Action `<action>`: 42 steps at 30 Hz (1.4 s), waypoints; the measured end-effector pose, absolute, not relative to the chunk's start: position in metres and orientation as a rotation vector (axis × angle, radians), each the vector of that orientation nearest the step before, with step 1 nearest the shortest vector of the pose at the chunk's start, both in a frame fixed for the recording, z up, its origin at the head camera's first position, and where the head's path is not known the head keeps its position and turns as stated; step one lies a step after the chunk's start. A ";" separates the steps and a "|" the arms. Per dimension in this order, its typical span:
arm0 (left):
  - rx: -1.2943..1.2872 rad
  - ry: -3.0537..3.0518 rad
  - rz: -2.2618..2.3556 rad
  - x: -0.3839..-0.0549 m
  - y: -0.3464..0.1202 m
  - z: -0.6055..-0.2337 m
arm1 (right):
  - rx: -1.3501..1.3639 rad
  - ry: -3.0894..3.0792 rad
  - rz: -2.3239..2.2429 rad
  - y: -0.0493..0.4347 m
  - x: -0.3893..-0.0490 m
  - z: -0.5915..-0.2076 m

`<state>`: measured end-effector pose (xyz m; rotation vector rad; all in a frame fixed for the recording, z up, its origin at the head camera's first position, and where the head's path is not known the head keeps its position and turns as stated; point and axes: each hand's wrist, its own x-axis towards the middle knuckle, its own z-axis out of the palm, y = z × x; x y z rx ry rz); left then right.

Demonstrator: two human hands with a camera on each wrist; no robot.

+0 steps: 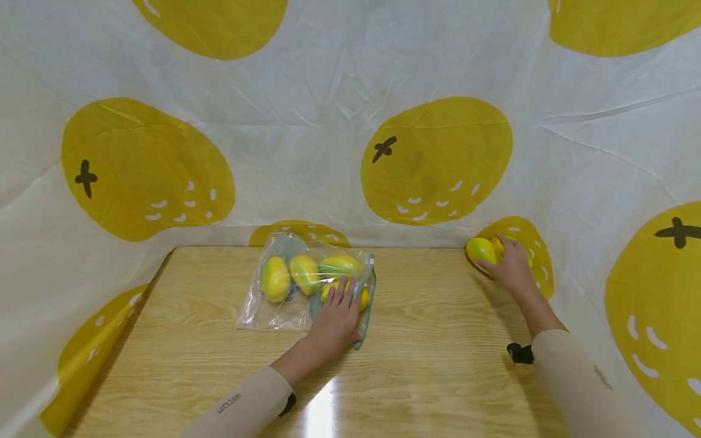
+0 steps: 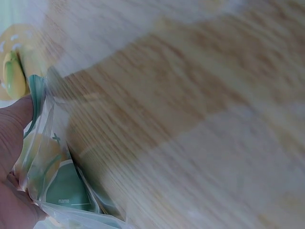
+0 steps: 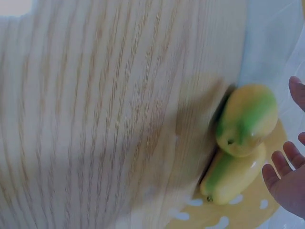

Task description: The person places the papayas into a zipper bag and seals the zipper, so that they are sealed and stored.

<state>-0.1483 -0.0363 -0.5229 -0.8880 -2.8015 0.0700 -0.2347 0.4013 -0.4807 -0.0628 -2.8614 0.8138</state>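
Observation:
A clear zip bag (image 1: 260,319) with a green zip edge lies on the table, with several yellow-green mangoes (image 1: 275,280) inside. My left hand (image 1: 334,325) rests over the bag's right end, its fingers extended across a mango under the plastic. In the left wrist view, the thumb (image 2: 18,114) touches the green zip strip (image 2: 36,98) at the bag's mouth. At the table's far right corner my right hand (image 1: 512,264) is over two loose mangoes (image 1: 480,250). The right wrist view shows its fingers (image 3: 281,164) spread beside the mangoes (image 3: 250,119), which touch each other.
The wooden table (image 1: 427,340) has a far edge against a white cloth (image 1: 296,158) printed with big yellow fruit. That cloth also hangs at the left and right sides. A light reflection lies on the table near the front.

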 end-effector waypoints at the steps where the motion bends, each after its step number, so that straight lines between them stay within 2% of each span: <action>1: -0.888 -2.800 0.076 -0.148 -0.037 -0.523 | -0.076 -2.872 0.805 0.403 -0.235 -0.481; 17: -0.886 -2.782 0.109 -0.148 -0.037 -0.525 | -0.151 -2.968 0.694 0.403 -0.242 -0.497; 28: -0.880 -2.816 0.109 -0.148 -0.037 -0.523 | -0.159 -2.911 0.849 0.394 -0.239 -0.515; 42: -0.880 -2.809 0.123 -0.150 -0.037 -0.524 | 0.170 -2.810 0.946 0.384 -0.225 -0.515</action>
